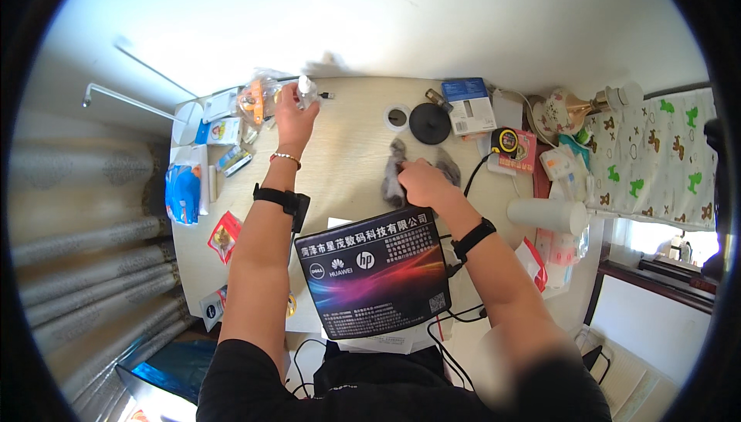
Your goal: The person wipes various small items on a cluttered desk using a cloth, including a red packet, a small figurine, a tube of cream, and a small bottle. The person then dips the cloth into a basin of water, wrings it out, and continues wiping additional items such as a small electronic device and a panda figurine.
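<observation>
Near the back edge of the pale wooden desk (341, 150), my left hand (296, 115) has its fingers around a small clear plastic bottle with a white top (307, 89). Crinkled clear packaging with an orange part (253, 100) lies just left of it. My right hand (425, 181) rests at a grey fluffy item (393, 176), its fingers curled; whether they grip it is hidden. More grey fluff shows behind that hand. A dark printed mouse pad (373, 274) lies nearer to me, its top edge by my right hand.
A black round disc (429, 124), a blue and white box (470, 107), a tape measure (507, 141) and a white cylinder (547, 216) stand to the right. A floral lamp (564, 110) lies behind. At left are a red packet (224, 238) and a blue packet (183, 193). Black cables run near my right arm.
</observation>
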{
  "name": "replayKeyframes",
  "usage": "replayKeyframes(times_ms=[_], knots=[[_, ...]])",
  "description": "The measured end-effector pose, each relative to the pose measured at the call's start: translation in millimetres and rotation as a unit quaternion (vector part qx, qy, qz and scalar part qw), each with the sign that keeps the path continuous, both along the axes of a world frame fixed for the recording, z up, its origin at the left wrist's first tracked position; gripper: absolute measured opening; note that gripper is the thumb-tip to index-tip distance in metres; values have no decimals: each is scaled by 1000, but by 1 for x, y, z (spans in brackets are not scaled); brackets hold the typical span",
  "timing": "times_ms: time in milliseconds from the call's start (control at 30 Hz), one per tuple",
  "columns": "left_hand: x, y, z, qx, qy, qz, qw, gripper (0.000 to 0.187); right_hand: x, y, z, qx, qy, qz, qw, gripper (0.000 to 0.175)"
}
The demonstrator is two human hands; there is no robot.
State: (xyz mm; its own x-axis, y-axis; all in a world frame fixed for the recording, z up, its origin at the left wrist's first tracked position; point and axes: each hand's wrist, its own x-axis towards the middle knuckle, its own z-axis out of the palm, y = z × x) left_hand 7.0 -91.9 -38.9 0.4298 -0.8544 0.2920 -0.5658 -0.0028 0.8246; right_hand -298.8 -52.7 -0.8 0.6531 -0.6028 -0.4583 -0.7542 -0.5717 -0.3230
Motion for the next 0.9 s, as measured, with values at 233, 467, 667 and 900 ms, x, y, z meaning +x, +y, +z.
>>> replayKeyframes(times_ms=[233, 467, 667, 900], knots=[[-16, 10, 12, -16, -153, 108, 982, 56, -47, 14, -7, -19, -70, -153, 986, 18], [-114, 4, 51, 31, -75, -183, 980, 24, -49, 18, -21, -26, -112, -181, 977, 18], [-213, -80, 19, 37, -228, -314, 921, 25, -50, 21, -23, -27, -108, -197, 974, 21], [-189, -81, 33, 228, 96, -296, 923, 30, -52, 20, -28, -27, -135, -219, 966, 20]])
